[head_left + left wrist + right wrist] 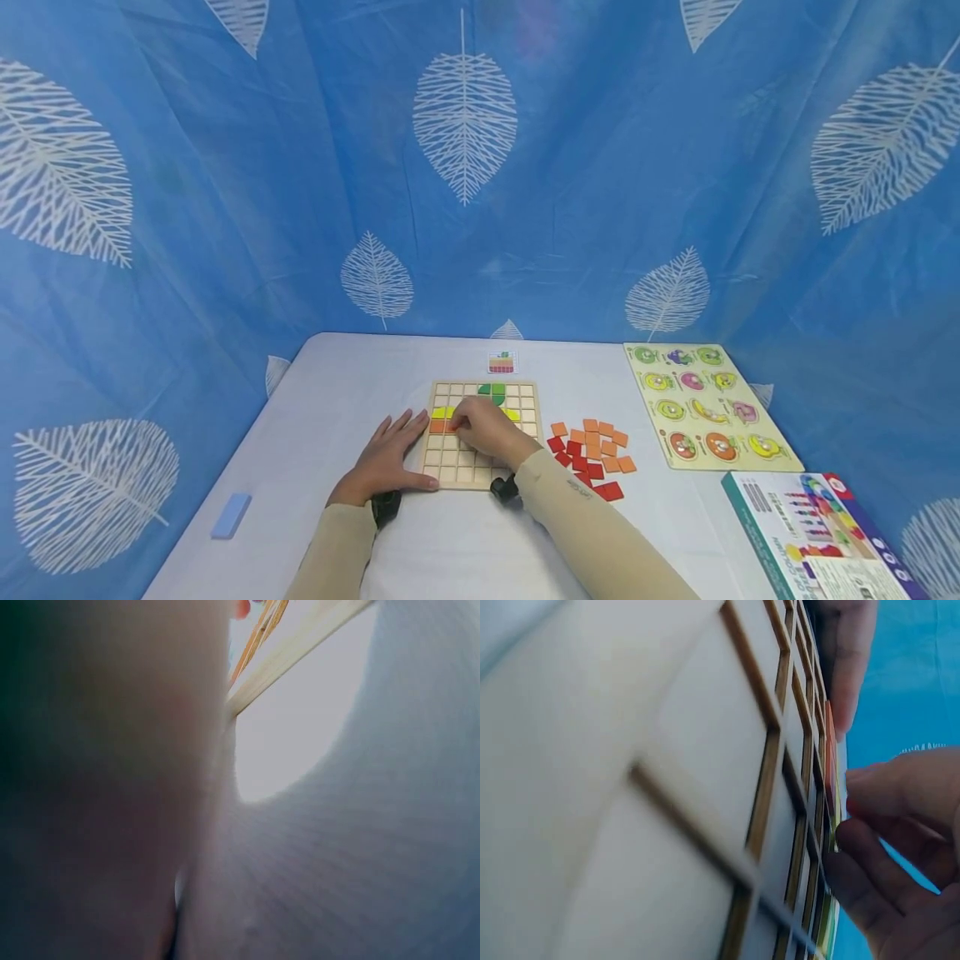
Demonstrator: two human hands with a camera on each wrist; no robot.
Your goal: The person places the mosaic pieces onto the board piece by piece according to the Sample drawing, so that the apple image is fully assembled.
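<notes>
The left hand (390,462) lies flat, fingers straight, pressing the grid board's (457,475) 9 o'clock edge; only the right wrist view shows the right hand (483,427) pinching an orange tile (830,776) into the grid at mid-table; loose red and orange tiles (592,454) lie at 3 o'clock.

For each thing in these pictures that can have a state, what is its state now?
grid board: flat on the table, partly filled with green, yellow and orange tiles.
left hand: flat, fingers straight, steadying the board's left edge.
right hand: fingers curled over the board's middle rows.
loose tiles: scattered pile right of the board.
fruit puzzle: all pieces seated.
box: closed, lying flat.
</notes>
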